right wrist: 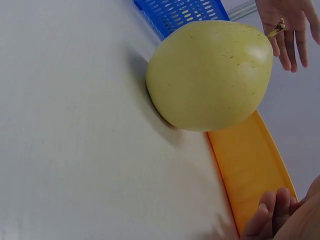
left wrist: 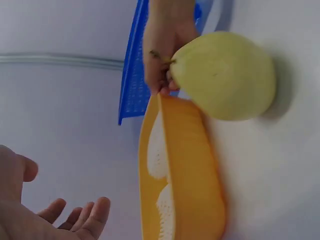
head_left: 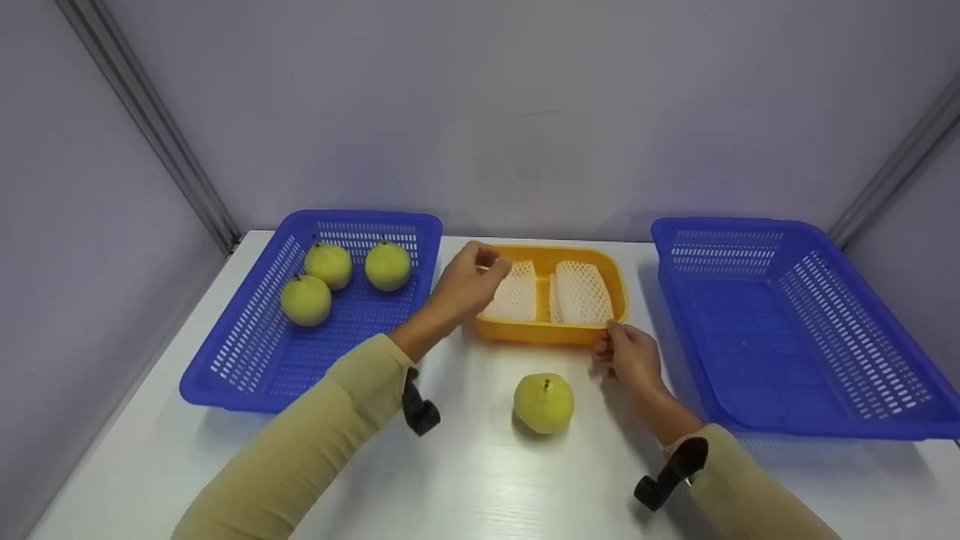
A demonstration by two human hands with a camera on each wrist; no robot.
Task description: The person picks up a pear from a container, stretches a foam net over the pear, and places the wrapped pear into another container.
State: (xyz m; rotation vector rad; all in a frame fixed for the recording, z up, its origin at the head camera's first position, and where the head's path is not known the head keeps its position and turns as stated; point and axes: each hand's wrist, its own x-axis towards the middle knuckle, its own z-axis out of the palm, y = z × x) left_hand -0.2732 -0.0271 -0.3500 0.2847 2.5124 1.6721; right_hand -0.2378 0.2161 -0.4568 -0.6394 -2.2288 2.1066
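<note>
My left hand (head_left: 466, 283) hovers over the left end of a yellow plastic basket (head_left: 540, 333). In the left wrist view its thumb and fingers stand apart with nothing between them. At the basket's front right corner, my right hand (head_left: 632, 358) pinches the rim between thumb and fingers. Inside lie white foam net sleeves, one stack on the left (head_left: 516, 294) and another on the right (head_left: 583, 292). A yellow-green pear (head_left: 544, 403) stands stem up on the white table in front of the basket, between my forearms.
On the left, a blue slotted basket (head_left: 217, 379) holds three pears (head_left: 306, 300) toward its back. Another blue basket (head_left: 750, 330) stands on the right with nothing in it. A pale wall (head_left: 540, 165) rises behind the table (head_left: 480, 480).
</note>
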